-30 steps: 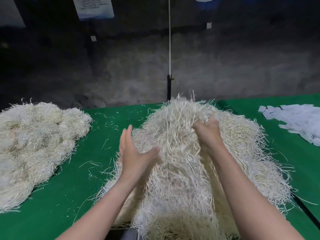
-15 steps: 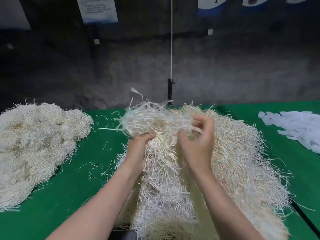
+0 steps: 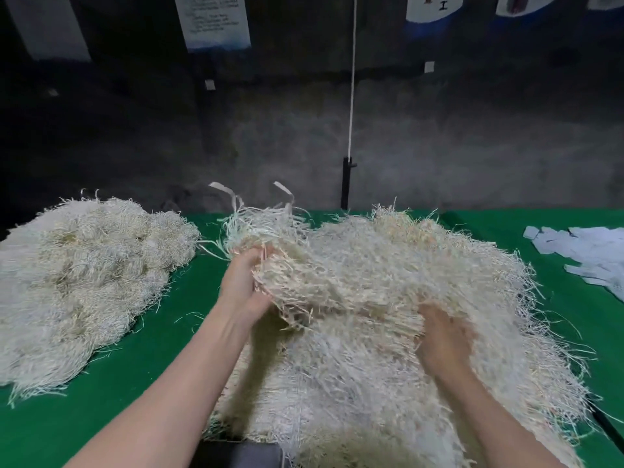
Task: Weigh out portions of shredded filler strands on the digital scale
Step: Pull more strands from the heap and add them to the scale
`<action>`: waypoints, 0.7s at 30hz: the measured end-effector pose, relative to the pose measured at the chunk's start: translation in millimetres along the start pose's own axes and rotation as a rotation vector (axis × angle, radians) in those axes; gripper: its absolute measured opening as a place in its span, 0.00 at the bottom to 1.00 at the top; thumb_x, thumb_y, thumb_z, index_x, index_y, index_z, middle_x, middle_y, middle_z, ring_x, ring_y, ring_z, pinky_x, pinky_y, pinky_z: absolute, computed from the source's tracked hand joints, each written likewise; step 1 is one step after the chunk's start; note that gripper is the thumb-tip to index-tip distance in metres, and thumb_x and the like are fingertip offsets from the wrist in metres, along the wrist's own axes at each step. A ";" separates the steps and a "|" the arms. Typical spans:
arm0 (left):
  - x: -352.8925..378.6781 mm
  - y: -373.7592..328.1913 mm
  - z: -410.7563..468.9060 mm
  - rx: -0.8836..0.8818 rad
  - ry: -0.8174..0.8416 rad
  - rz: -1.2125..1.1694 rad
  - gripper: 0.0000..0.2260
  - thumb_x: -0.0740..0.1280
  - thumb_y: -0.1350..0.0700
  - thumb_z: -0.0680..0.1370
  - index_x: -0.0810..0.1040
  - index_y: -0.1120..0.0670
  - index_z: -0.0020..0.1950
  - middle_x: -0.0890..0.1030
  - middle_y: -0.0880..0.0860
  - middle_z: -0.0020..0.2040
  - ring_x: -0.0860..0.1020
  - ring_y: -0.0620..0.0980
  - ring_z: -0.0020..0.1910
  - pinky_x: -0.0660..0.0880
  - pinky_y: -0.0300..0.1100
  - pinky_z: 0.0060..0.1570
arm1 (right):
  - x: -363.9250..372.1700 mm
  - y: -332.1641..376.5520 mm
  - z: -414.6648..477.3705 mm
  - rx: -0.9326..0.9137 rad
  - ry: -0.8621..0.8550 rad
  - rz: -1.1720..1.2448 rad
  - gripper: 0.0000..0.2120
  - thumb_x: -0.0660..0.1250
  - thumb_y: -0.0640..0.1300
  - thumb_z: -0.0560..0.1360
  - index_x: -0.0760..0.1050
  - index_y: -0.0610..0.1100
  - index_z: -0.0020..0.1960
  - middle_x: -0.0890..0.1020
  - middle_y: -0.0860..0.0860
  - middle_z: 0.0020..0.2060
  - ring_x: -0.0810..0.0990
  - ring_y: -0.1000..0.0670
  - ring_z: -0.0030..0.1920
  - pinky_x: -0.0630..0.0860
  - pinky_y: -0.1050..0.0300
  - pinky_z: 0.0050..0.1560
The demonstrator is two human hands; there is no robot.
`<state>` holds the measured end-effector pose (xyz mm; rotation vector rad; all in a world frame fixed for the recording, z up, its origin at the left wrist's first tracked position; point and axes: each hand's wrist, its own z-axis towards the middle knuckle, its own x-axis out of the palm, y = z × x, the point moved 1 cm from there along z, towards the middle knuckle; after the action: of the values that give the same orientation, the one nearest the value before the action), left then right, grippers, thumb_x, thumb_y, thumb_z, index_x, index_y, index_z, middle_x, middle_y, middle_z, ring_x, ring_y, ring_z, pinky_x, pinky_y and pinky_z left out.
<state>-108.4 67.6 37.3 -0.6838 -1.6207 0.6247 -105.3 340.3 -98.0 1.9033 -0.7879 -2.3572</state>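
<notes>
Hands had drawn apart: left hand (image 3: 243,285) clutched cream shredded filler strands (image 3: 358,265); blurred right hand (image 3: 444,342), grip unclear. Gentle teasing would likely free a portion.

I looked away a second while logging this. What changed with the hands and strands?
The left hand, open beside the big pile a second ago, now grips a clump of strands raised at its left side. The right hand left the pile's top and dropped right, toward the person; blurred, grip unclear. The left heap, paper slips and green table stayed put.
</notes>
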 end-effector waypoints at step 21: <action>-37.2 -44.4 -7.9 0.252 0.052 0.161 0.13 0.58 0.56 0.76 0.78 0.56 0.36 0.79 0.57 0.39 0.79 0.53 0.38 0.80 0.52 0.40 | 7.9 118.9 -25.1 -0.484 0.338 0.095 0.34 0.70 0.41 0.72 0.60 0.50 0.74 0.66 0.49 0.72 0.63 0.49 0.72 0.56 0.52 0.74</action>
<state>-100.2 10.4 45.7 -0.6414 -1.4174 0.9047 -119.7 224.7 -62.6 1.9100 -0.2444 -1.8686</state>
